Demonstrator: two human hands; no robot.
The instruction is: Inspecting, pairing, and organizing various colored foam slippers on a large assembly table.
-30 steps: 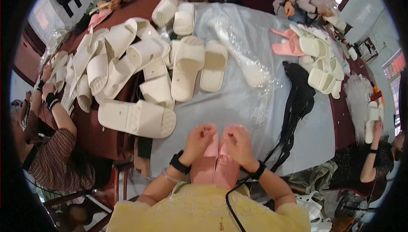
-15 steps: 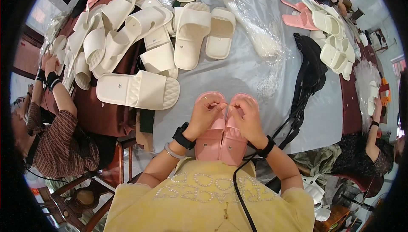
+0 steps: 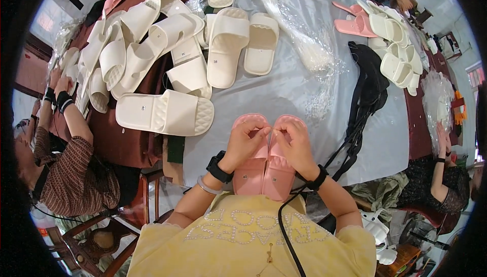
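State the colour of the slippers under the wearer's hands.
Pink slippers, seen in the head view.

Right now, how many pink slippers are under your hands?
2, side by side: left slipper beneath the left hand, right slipper beneath the right hand. None seems hidden there.

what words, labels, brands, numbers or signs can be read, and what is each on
The wording isn't copied here, only its places:
Pink slippers: small printed number on each insole
Cream slippers: small printed numbers on some, several too small to read
Yellow top: large beaded lettering
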